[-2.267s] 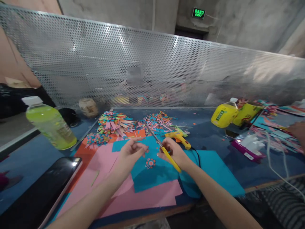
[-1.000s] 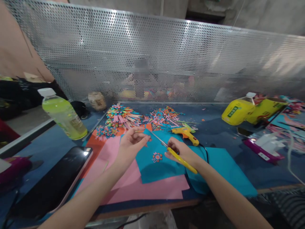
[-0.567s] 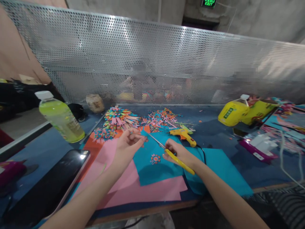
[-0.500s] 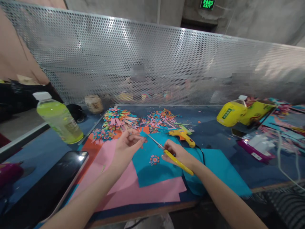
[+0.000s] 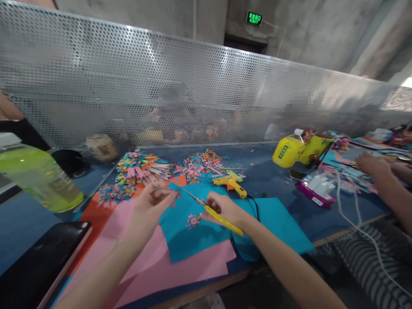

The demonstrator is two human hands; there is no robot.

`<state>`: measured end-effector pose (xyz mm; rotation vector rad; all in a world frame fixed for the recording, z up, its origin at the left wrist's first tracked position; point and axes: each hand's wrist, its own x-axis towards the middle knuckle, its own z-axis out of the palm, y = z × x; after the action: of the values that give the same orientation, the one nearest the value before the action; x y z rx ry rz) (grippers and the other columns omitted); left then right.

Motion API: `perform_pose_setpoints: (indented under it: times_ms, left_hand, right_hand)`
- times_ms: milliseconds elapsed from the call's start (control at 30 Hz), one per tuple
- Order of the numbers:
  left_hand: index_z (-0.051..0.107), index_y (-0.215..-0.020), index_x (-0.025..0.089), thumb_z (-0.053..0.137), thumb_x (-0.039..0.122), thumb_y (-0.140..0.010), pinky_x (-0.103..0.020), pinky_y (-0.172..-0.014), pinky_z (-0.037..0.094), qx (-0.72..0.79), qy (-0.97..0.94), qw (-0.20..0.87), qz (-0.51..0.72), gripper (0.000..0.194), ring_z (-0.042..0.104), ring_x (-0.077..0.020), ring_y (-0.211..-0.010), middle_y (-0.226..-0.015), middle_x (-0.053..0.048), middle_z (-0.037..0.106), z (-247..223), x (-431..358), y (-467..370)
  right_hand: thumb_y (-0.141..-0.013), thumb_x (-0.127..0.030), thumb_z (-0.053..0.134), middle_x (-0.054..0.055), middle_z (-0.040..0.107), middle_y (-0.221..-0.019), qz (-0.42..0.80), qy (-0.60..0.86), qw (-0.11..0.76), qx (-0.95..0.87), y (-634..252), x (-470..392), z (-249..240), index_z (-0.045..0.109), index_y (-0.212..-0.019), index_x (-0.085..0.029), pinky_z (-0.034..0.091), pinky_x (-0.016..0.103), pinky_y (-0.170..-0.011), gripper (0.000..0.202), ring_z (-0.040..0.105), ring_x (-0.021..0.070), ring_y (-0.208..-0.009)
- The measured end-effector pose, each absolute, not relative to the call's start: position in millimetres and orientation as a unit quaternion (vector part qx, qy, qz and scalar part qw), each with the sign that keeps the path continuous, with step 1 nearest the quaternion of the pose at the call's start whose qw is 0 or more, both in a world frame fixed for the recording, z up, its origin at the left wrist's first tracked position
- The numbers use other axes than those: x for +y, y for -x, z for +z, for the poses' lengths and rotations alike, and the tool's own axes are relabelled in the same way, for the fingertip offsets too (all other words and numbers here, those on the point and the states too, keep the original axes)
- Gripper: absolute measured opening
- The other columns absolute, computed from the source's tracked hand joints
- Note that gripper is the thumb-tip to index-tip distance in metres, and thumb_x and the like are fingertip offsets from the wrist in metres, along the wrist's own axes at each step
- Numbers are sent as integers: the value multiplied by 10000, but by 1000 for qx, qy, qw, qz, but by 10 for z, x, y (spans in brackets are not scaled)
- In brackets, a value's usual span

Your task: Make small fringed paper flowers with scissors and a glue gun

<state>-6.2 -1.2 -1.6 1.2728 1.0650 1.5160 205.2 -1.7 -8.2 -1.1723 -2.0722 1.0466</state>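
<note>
- The right hand grasps yellow-handled metal scissors, blades pointing toward the left hand.
- The left hand's thumb and fingers are bent close together; whether they pinch a scrap, I cannot tell.
- The small round orange-and-pink paper flower lies on a bright blue paper sheet, below the blades and between the hands.
- Good handling calls for steady wrists, small snips near the tips, and left fingertips clear of the blade line.
- Keeping the cutting above the flower should spare its petals and the sheet.
- Hard to make out: the gap between blade tips and left fingers, and how far the blades part.
- The frame cuts off the black flat slab and the bottle of yellow-green liquid.
</note>
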Motion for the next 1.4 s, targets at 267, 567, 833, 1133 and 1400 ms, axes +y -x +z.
perform_pose_setpoints:
  times_ms: [267, 567, 833, 1133, 1400]
  left_hand:
    - [452, -774, 205, 716, 271, -626, -187, -564, 443, 429, -523, 447, 585, 310, 588, -90, -534, -574, 47, 645, -23, -10, 78]
    - [471, -845, 207, 730, 299, -606, -171, -540, 428, 443, -518, 464, 565, 364, 561, -79, -516, -602, 55, 655, 12, -15, 98]
    - [453, -807, 210, 732, 303, -599, -174, -554, 435, 425, -503, 478, 581, 360, 568, -82, -520, -602, 56, 665, -20, -7, 106]
    - [451, -783, 207, 711, 292, -636, -162, -550, 432, 437, -530, 466, 557, 310, 563, -70, -519, -595, 61, 651, -47, 11, 106]
    - [462, -779, 201, 721, 287, -616, -167, -540, 428, 432, -519, 473, 566, 318, 551, -72, -515, -599, 56, 643, -57, 16, 97]
  right_hand:
    - [-685, -491, 617, -31, 474, -709, 382, 422, 263, -779, -2079, -9, -103, 413, -805, -201, 318, 198, -496, 374, 408, 90, -596]
    - [-672, -494, 625, -61, 429, -607, 369, 433, 249, -783, -2095, -3, -83, 399, -769, -198, 261, 186, -457, 385, 351, 70, -527]
    - [-667, -486, 636, -47, 471, -668, 377, 438, 246, -778, -2084, -14, -66, 402, -809, -201, 322, 195, -503, 395, 423, 91, -595]
    - [-670, -494, 628, -53, 459, -643, 375, 440, 242, -779, -2077, -33, -69, 400, -800, -200, 314, 193, -493, 394, 408, 89, -582]
    - [-655, -485, 637, -60, 433, -610, 371, 461, 244, -768, -2053, -44, -48, 396, -763, -196, 299, 192, -470, 391, 398, 82, -548]
